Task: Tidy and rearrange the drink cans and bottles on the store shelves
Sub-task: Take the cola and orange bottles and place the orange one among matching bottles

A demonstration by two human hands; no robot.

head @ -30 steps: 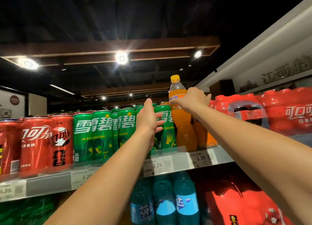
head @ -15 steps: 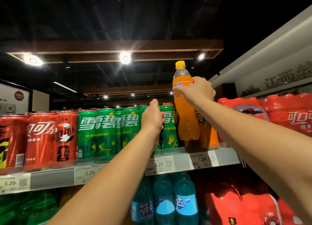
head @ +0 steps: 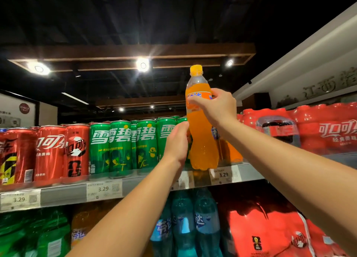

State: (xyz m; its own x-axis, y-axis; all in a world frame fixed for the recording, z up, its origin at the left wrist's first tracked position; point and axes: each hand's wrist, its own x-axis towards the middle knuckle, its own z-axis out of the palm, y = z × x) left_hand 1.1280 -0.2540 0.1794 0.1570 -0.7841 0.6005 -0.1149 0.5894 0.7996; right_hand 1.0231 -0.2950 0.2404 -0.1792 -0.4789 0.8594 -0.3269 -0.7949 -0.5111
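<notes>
My right hand (head: 216,110) grips an orange soda bottle (head: 201,133) round its upper label and holds it just above the top shelf (head: 63,195), out in front of the row. My left hand (head: 176,142) reaches up to the green cans (head: 119,148) at the right end of their row; its fingers are hidden behind the hand, so I cannot tell if they hold a can. Red cola cans (head: 50,152) stand to the left of the green ones. More orange bottles (head: 229,150) stand behind the lifted one.
Shrink-wrapped red cola packs (head: 309,129) fill the shelf to the right. Below are blue bottles (head: 195,226), green bottles (head: 38,235) and another red pack (head: 270,231). Price tags (head: 104,189) line the shelf edge.
My right hand has lifted the orange bottle up off the shelf and toward me. My left hand has stayed at the green cans.
</notes>
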